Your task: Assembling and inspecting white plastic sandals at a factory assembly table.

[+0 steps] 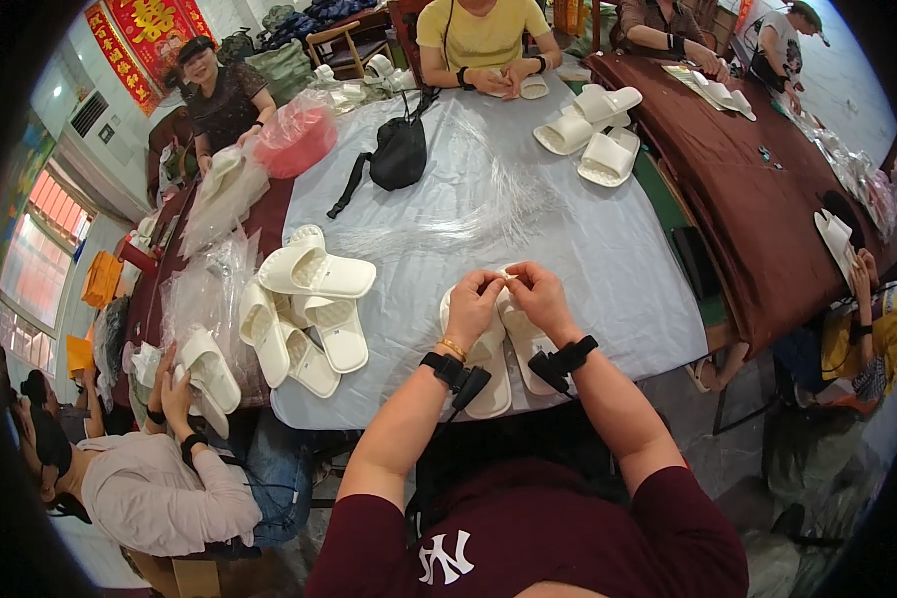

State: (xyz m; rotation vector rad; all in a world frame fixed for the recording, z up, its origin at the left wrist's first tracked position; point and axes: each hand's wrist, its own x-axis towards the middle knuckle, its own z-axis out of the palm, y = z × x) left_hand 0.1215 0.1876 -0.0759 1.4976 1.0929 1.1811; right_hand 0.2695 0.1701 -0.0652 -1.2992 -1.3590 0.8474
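A pair of cream-white slippers lies side by side in front of me at the table's near edge, the left slipper (488, 389) and the right slipper (524, 344) with their toe ends under my hands. My left hand (475, 301) and my right hand (536, 295) meet above the slippers' far ends, thumbs and forefingers pinched together. Whatever the fingertips hold between them is too small to make out. To the left of my hands sits a loose pile of cream slippers (319, 274), some leaning on one another.
A grey plastic sheet (409, 329) covers the table, with clear plastic bags (478, 204) in its middle. Farther off are a black bag (399, 154), more slippers (608, 154) and a pink bundle (294, 140). Co-workers sit around; one at left holds slippers (209, 371). A brown-covered table (718, 169) adjoins on the right.
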